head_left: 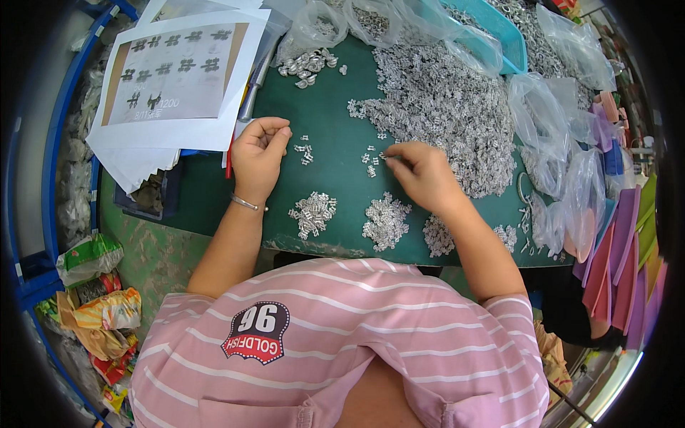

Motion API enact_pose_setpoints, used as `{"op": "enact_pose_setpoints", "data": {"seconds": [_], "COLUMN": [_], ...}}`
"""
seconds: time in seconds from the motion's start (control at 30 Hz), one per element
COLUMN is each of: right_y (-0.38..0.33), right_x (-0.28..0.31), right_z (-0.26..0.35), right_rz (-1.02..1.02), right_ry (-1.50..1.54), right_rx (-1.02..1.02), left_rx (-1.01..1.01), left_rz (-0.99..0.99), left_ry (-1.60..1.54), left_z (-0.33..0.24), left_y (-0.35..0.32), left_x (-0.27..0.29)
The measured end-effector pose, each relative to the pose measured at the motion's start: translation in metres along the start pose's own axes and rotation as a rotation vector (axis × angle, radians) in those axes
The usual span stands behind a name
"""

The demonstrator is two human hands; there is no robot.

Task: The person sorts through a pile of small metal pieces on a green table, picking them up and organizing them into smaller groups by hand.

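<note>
My left hand [260, 158] is closed over the green table, thumb and forefinger pressed together; whatever they hold is too small to make out. Just right of it lie a few loose silvery metal pieces [305, 153]. My right hand [426, 177] is pinched at another small scatter of silvery pieces [371, 162], its fingertips touching or nearly touching one; I cannot tell what is in the pinch. Closer to me are a heap of small metal pieces [314, 214] on the left and a second heap [386, 222] beside it. Another small heap [438, 235] is partly covered by my right forearm.
A broad pile of silvery metal parts [446, 107] covers the table's far right, beside a turquoise tray [510, 32] and clear plastic bags [549, 121]. Rounded shiny pieces [308, 65] lie at the back. Printed sheets [178, 75] and a dark bin [150, 196] stand left.
</note>
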State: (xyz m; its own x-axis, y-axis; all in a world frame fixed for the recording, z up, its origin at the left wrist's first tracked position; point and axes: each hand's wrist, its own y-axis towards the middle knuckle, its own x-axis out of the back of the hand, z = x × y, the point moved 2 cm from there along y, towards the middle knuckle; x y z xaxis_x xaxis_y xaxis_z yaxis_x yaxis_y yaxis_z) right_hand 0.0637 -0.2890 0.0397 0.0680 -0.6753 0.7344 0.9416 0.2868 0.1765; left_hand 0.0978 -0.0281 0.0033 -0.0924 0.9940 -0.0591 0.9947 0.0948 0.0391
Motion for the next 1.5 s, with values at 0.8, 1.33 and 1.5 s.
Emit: {"op": "enact_pose_setpoints", "data": {"seconds": [0.8,1.33,1.5], "right_y": [0.015,0.014,0.016], "right_x": [-0.022,-0.025,-0.028], "right_z": [0.024,0.028,0.027], "right_rz": [0.065,-0.003,0.014], "right_ry": [-0.207,-0.382,-0.435], "right_rx": [0.066,0.021,0.037], "left_rx": [0.022,0.017,0.011], "left_rz": [0.003,0.020,0.017], "left_ry": [0.035,0.061,0.070], "left_z": [0.001,0.002,0.003], "left_y": [-0.001,-0.001,0.000], "left_x": [0.002,0.004,0.004]}}
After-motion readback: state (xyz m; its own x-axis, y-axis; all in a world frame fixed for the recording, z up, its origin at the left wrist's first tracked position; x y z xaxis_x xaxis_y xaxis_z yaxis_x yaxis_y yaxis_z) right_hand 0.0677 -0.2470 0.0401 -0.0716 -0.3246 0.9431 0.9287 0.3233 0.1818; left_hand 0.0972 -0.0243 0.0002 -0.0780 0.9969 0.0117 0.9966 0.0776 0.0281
